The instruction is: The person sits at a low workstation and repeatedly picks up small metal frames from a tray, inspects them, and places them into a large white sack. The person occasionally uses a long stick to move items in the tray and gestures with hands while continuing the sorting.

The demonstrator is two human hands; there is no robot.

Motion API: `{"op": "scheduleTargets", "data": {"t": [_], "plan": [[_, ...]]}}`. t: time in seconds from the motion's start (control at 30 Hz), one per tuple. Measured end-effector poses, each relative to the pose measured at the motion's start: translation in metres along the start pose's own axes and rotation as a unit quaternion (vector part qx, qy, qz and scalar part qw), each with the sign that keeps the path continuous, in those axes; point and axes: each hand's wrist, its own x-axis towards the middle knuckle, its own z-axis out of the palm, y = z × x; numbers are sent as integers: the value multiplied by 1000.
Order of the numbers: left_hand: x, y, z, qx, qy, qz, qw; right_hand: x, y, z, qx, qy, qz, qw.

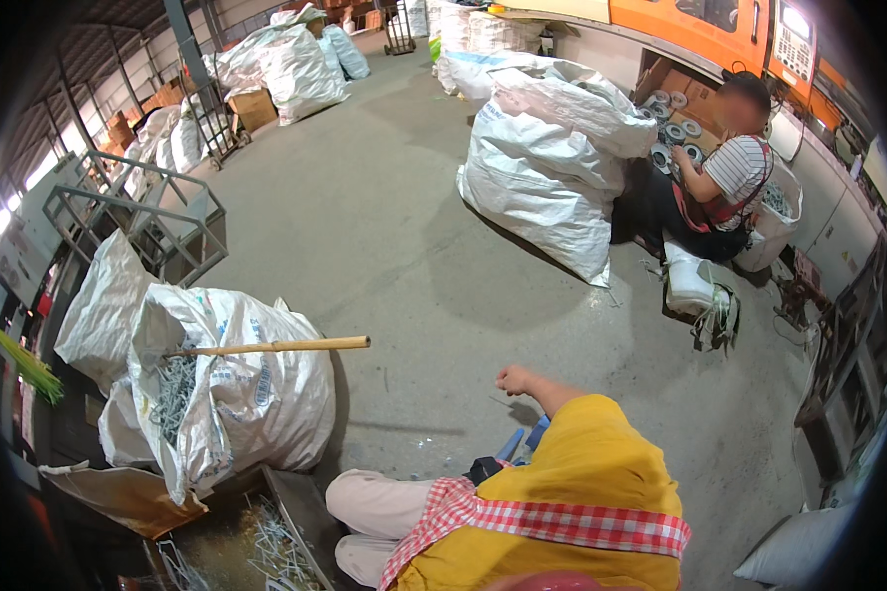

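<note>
My right hand (515,380) is held out over the concrete floor, at the end of a bare forearm below a yellow sleeve. Its fingers are curled, and I cannot make out whether anything is between them. My left hand is out of view. Beside my knees stands a metal tray (296,510) with thin grey pieces (281,550) in it. Behind it, a white woven sack (266,399) gapes, full of thin grey parts (171,402). A bamboo stick (296,345) pokes out of its mouth. Blue objects (521,439), partly hidden, lie by my lap.
A large white woven sack (539,177) stands ahead. Beyond it a seated person (735,177) handles grey rings (673,133) near an orange machine (687,22). A white bucket (687,277) is by them. Metal frame (170,214) and hand truck (211,122) stand left.
</note>
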Motion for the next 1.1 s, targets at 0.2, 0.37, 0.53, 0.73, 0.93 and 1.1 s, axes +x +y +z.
{"op": "scheduleTargets", "data": {"t": [0.2, 0.37, 0.53, 0.73, 0.93, 1.1], "plan": [[-8, -10, -1, -11, 20, -20, 1000, 18, 7, 20, -105, -162, 31, 981], [-6, -23, -1, -18, 29, -16, 999, 31, -7, 2, -143, 143, -219, 954], [-7, -46, -1, -23, 52, -32, 998, 31, -108, -70, 26, 195, -200, 960], [3, -69, 12, -69, 74, -57, 993, 51, -213, -124, -31, 424, -336, 841], [2, -95, 23, -16, 82, -98, 992, -58, -265, -120, 20, -297, -182, 937], [19, -98, 35, -75, 76, -87, 990, 3, -120, -78, -316, 142, -302, 888]]}}
